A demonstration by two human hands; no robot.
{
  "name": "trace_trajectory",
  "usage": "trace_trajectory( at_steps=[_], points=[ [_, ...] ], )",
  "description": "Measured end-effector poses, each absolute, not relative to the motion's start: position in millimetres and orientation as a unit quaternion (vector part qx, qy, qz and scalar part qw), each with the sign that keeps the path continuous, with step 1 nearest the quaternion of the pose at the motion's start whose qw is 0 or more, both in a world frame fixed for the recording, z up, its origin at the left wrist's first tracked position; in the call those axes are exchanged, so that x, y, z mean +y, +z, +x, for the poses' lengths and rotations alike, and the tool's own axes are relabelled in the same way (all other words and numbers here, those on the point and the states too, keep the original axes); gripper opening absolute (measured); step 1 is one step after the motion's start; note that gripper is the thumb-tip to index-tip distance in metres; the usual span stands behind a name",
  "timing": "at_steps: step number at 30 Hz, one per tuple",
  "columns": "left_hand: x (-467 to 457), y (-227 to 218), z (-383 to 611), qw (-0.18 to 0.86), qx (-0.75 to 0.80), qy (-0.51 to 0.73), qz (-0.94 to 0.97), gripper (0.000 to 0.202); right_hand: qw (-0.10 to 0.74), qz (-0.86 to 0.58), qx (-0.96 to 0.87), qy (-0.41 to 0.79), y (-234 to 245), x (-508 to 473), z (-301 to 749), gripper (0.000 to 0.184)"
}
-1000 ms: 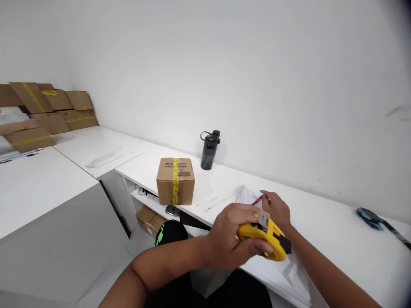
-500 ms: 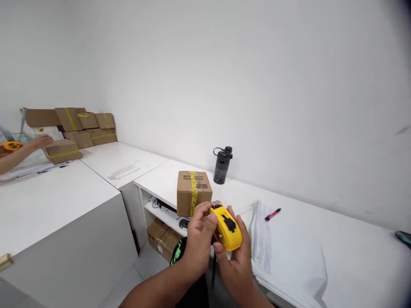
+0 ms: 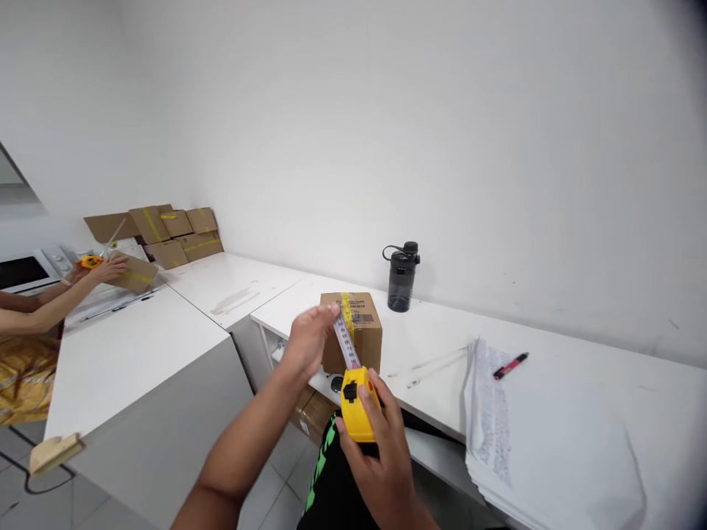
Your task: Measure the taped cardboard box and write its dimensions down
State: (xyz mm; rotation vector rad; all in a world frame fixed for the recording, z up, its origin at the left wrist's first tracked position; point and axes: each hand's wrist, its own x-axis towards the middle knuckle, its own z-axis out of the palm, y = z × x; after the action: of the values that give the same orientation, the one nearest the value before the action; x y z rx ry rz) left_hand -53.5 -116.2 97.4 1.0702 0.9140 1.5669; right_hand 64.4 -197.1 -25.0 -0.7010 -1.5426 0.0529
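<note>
A yellow tape measure (image 3: 358,419) with a black slide button is gripped in my right hand (image 3: 387,449), in front of the shelf. My left hand (image 3: 312,335) pinches the end of its white blade (image 3: 345,340), which is drawn out a short way. The blade passes in front of a brown cardboard box (image 3: 367,346) sealed with yellow tape. Whether blade or fingers touch the box, I cannot tell. The box stands on the white shelf top (image 3: 425,346) near its front edge.
A dark water bottle (image 3: 401,280) stands behind the box, by the wall. To the right lies a paper stack (image 3: 552,434) with a red and black pen (image 3: 511,366). At far left, another person's hands (image 3: 110,269) hold an orange tape measure (image 3: 91,261) and a box (image 3: 135,274).
My left hand has pulled the blade out of the tape measure, up and to the left toward the box. The view has turned left, and the other person's box has been tilted up.
</note>
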Motion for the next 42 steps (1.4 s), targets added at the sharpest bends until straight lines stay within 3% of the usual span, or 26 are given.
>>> trace_trajectory(
  at_steps=[6, 11, 17, 20, 26, 42],
  points=[
    [4.3, 121.5, -67.3, 0.356, 0.594, 0.523, 0.496, 0.041, 0.635, -0.383, -0.671, 0.003, -30.8, -209.5, 67.3, 0.055],
    [50.2, 116.7, -71.1, 0.303, 0.664, 0.430, 0.531, 0.038, 0.640, -0.381, -0.668, 0.015, -19.9, -207.3, 66.6, 0.056],
    [57.0, 95.2, -71.5, 0.285, 0.648, 0.362, 0.607, 0.041, 0.622, -0.389, -0.672, 0.100, 13.7, -204.1, 68.0, 0.067],
    [58.6, 86.8, -69.7, 0.283, 0.623, 0.350, 0.639, 0.031, 0.598, -0.389, -0.683, 0.158, 25.2, -194.7, 70.0, 0.072],
    [59.2, 83.6, -70.7, 0.266, 0.595, 0.352, 0.671, 0.022, 0.585, -0.399, -0.673, 0.215, 28.3, -175.1, 71.4, 0.063],
    [46.7, 82.0, -73.9, 0.244, 0.609, 0.350, 0.668, 0.018, 0.584, -0.471, -0.644, 0.151, 30.7, -115.0, 55.1, 0.058]
  ],
)
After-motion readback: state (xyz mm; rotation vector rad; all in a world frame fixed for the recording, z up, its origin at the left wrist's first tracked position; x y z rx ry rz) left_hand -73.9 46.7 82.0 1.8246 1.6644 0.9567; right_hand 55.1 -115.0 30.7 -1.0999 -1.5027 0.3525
